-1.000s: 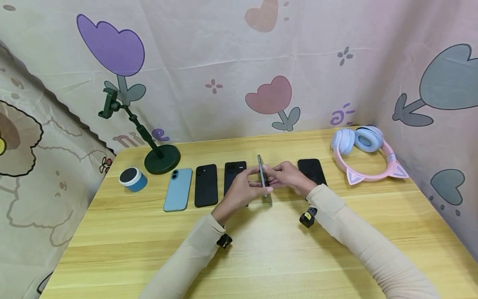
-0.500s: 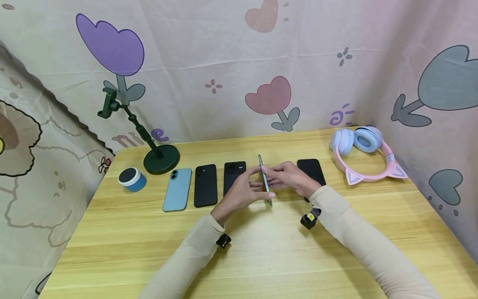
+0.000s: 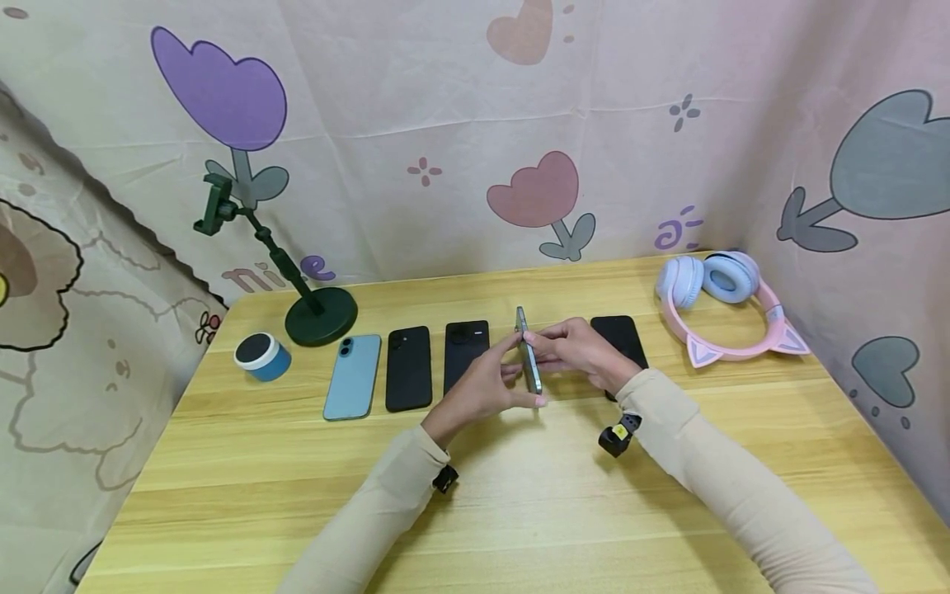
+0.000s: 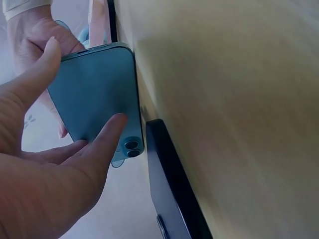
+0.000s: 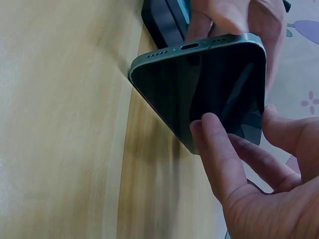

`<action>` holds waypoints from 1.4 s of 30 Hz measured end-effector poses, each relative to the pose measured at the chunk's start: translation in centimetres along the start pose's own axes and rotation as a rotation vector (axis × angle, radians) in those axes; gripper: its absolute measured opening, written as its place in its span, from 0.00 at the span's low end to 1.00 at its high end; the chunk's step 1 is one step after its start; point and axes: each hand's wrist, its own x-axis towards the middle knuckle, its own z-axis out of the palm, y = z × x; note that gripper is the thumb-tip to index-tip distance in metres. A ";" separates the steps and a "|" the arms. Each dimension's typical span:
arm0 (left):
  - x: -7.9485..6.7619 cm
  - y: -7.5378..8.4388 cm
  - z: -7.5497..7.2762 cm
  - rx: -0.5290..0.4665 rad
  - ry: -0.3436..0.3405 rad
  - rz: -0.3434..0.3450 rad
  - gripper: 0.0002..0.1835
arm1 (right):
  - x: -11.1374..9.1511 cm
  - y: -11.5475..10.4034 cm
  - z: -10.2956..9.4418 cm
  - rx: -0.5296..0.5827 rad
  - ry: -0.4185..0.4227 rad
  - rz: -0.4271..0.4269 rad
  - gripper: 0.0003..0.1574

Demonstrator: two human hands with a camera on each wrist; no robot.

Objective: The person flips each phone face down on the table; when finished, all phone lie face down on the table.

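A blue-green phone (image 3: pixel 530 367) stands on its long edge between both hands, over the middle of the table. My left hand (image 3: pixel 478 388) holds it from the left, the thumb at the near end. In the left wrist view its fingers (image 4: pixel 112 132) lie against the phone's back (image 4: pixel 94 87), close to two camera lenses. On the other side, my right hand (image 3: pixel 579 351) grips the phone, its fingertips (image 5: pixel 212 127) on the dark screen (image 5: pixel 164 84) and its thumb at the upper edge. A black phone (image 3: pixel 465 346) lies just left, partly covered by the left hand.
Further left lie another black phone (image 3: pixel 409 371) and a light blue phone (image 3: pixel 352 377). A blue jar (image 3: pixel 265 359) and a green phone stand (image 3: pixel 322 318) are behind them. To the right are a dark phone (image 3: pixel 619 338) and pink cat-ear headphones (image 3: pixel 731 353).
The held phone has turned slightly, and its near end sits a little higher. My left thumb has slid down to that near end. The other phones stay where they were.
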 end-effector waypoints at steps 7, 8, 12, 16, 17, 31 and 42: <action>0.0 -0.2 0.1 0.050 -0.012 0.009 0.58 | 0.1 0.0 0.0 0.000 0.006 -0.009 0.27; 0.1 -0.2 0.1 0.059 -0.011 0.010 0.58 | 0.1 0.0 0.0 0.002 0.010 -0.008 0.27; 0.1 -0.2 0.0 0.114 -0.011 0.034 0.57 | 0.0 0.0 0.0 0.005 0.024 -0.010 0.27; 0.1 -0.3 0.0 0.179 -0.007 0.060 0.55 | 0.2 0.1 -0.1 0.009 0.044 -0.005 0.26; 0.0 -0.3 0.0 0.200 -0.005 0.063 0.55 | 0.2 0.1 -0.2 0.010 0.049 -0.003 0.25; -0.3 -0.4 -0.1 0.371 -0.004 0.044 0.41 | 0.3 0.6 -0.3 0.051 0.175 0.018 0.20; -0.1 -0.2 0.3 0.405 -0.008 0.018 0.34 | 0.5 1.0 -0.6 -0.003 0.211 0.019 0.19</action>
